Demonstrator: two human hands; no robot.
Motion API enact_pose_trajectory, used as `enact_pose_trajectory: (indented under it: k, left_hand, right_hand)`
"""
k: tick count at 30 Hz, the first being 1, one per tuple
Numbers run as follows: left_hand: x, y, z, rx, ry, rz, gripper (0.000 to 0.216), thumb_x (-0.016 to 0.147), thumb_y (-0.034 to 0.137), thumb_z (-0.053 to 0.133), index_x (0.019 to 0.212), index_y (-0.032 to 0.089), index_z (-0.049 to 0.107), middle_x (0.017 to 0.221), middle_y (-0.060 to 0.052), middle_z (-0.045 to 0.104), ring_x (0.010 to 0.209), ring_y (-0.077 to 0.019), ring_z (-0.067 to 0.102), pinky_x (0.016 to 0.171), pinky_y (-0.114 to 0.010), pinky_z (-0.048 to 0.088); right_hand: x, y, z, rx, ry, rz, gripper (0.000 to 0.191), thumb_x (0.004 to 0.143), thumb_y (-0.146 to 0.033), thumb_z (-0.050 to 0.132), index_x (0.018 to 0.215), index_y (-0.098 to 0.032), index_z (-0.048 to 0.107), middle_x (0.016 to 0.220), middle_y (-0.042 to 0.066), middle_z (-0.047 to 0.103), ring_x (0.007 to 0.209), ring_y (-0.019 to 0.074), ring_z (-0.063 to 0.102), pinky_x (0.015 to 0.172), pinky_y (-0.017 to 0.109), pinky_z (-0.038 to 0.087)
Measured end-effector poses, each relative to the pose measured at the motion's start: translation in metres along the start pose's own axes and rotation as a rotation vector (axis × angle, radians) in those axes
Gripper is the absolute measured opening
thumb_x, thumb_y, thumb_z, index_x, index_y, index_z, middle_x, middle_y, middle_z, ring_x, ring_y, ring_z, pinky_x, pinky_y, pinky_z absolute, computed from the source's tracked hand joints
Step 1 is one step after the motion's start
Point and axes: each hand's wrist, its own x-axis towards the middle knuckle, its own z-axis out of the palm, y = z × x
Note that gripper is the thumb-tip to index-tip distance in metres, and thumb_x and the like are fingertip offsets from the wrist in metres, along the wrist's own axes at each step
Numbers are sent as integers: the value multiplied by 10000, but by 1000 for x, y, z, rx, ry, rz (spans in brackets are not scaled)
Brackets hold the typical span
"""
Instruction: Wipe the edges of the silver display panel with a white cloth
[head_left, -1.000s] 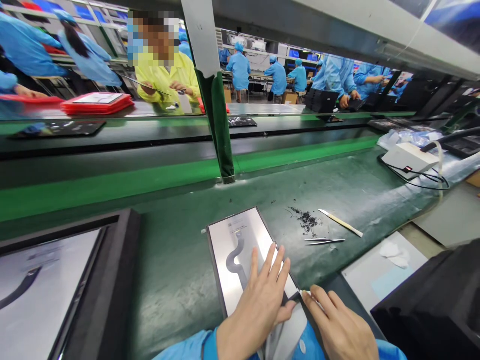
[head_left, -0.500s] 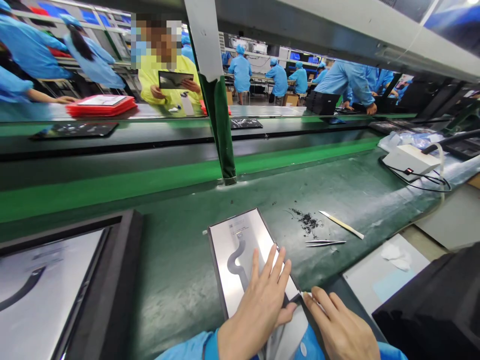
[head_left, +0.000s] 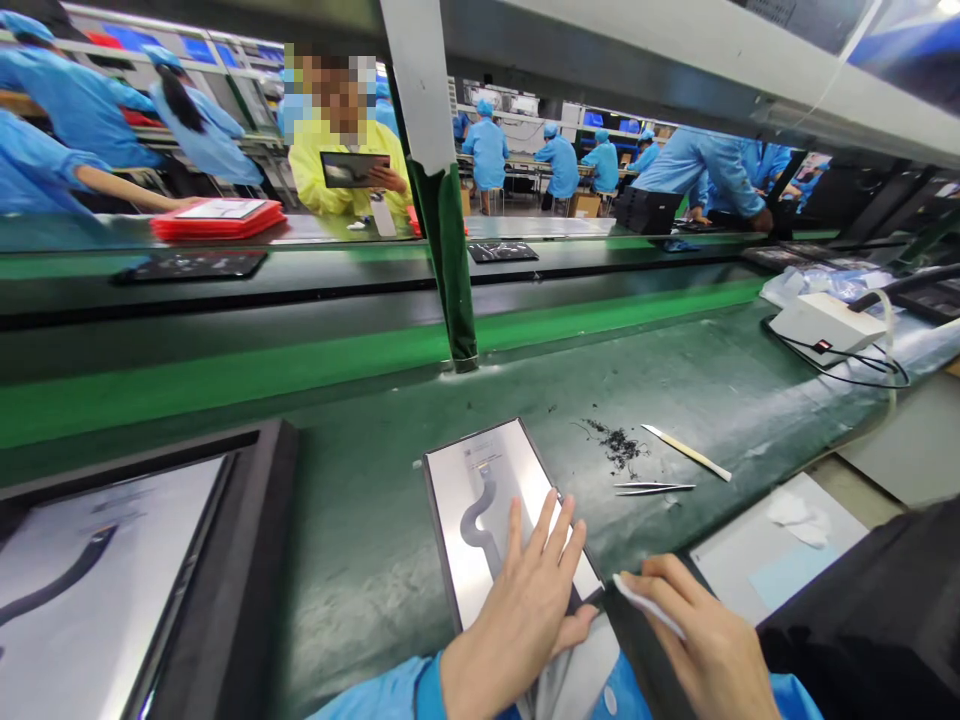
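Left hand (head_left: 525,615) lay flat with fingers spread, pressing the near end of one silver-backed panel (head_left: 480,490) on the green mat (head_left: 360,560). Right hand (head_left: 709,645) was closed, pinching one white strip (head_left: 649,605) at the panel's near right corner, over a dark film (head_left: 637,650). Right of the panel lay one pair of tweezers (head_left: 652,488), one pale stick (head_left: 686,452) and one heap of black scraps (head_left: 619,445), all clear of both hands. A second panel (head_left: 90,570) sat in one black tray (head_left: 247,560) at left.

Left hand (head_left: 525,612) flat, fingers spread, right hand (head_left: 709,648) curled (fingertips pinched)
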Motion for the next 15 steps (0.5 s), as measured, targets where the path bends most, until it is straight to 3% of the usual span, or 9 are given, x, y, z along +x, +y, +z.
enact_pose_trajectory:
  k: [3,6,8,11,13,15]
  left_hand:
    - [-2,2,2,-4,25,-26,927,710,451,851,1435,91,397,1548,-277,316,1460,-431,168,1093,-725,275]
    - [-8,3,-2,28,-35,-65,996,616,421,917,1436,145,423,1546,-300,296,1428,-499,189,1037,-764,302]
    - [-18,1,-5,47,-89,-56,981,617,410,919,1443,205,433,1542,-279,325,1401,-524,259,996,-781,333]
    - [-43,-9,-2,72,-120,24,994,611,584,868,1456,293,433,1555,-227,334,1363,-541,348,940,-780,392]
    - [-63,-19,6,123,-57,69,904,691,673,763,1464,351,423,1540,-171,391,1347,-504,416,967,-766,380]
    - [-82,-31,14,171,9,62,777,852,624,637,1517,364,333,1537,-97,418,1369,-403,444,1101,-686,289]
  right_hand:
    - [3,9,-4,163,142,136,338,1028,-391,435,964,-229,724,921,48,710,765,125,742,643,131,559]
    - [2,17,0,232,258,200,325,992,-437,507,916,-218,735,879,56,705,771,156,744,652,155,576]
    - [0,21,6,262,274,195,298,978,-431,537,923,-218,738,888,58,708,782,161,745,670,159,583]
    - [-5,21,13,324,234,158,256,972,-409,556,953,-228,736,913,54,714,819,161,748,701,150,583]
    - [-7,18,18,374,211,136,249,974,-401,556,941,-230,734,903,48,716,825,155,748,725,140,576]
    - [-7,14,22,422,190,127,247,974,-394,558,917,-229,734,881,43,716,812,149,747,726,127,569]
